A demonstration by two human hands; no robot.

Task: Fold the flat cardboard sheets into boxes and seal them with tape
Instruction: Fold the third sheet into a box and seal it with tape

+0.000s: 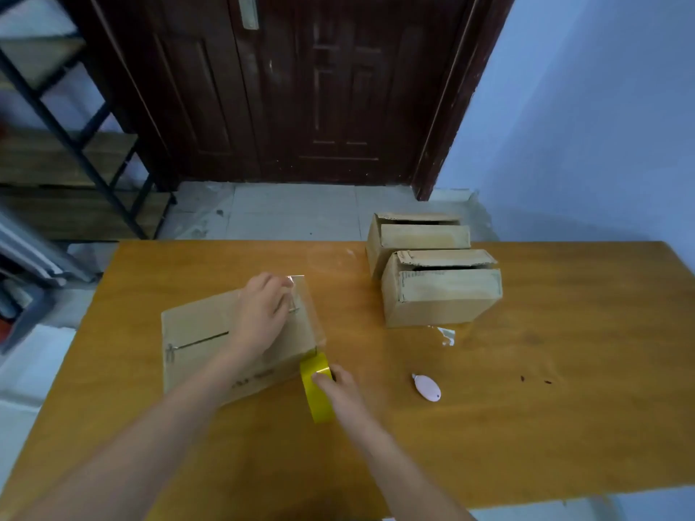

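Box (210,332) closed, clear tape (310,314) across seam.

On the worktop (564,426) we have bare wood along the near right and far left, wide enough for a hand to pass. The cardboard box (195,340) under our left hand (259,317) blocks the left middle, with the yellow tape roll (317,389) in our right hand (338,389) touching its near right corner. Two finished boxes (440,291) stand far right, one behind the other. Near them lie a tape scrap (445,336) and a small pink cutter (427,387), well apart from the roll.
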